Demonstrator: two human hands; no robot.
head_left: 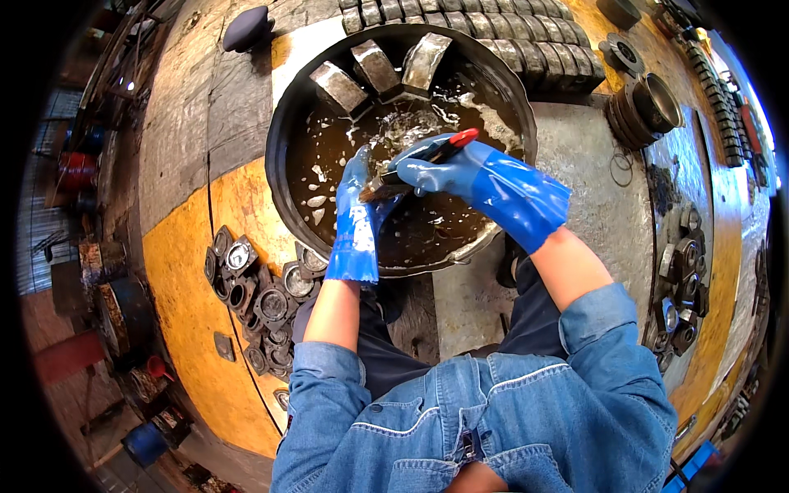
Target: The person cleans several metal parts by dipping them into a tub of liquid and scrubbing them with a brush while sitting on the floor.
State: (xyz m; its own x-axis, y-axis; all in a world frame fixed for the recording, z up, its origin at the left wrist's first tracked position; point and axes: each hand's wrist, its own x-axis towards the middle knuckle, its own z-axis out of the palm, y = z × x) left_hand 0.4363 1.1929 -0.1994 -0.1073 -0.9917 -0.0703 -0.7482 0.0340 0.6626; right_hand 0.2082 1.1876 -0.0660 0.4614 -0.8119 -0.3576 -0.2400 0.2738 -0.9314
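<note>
Both my hands wear blue rubber gloves and are over a round dark basin of murky brown liquid with pale foam. My right hand is closed around a paintbrush with a black and red handle, its brown bristles pointing left. The bristles meet the palm side of my left hand. That hand is curled, thumb side up; whatever lies in it is hidden behind the brush and glove. Three wet metal blocks lean against the basin's far inner wall, partly in the liquid.
Rows of dark metal blocks stand beyond the basin. Several flanged metal parts lie in a pile at left, more parts at right. Metal rings stack at far right. A dark rounded object sits at far left.
</note>
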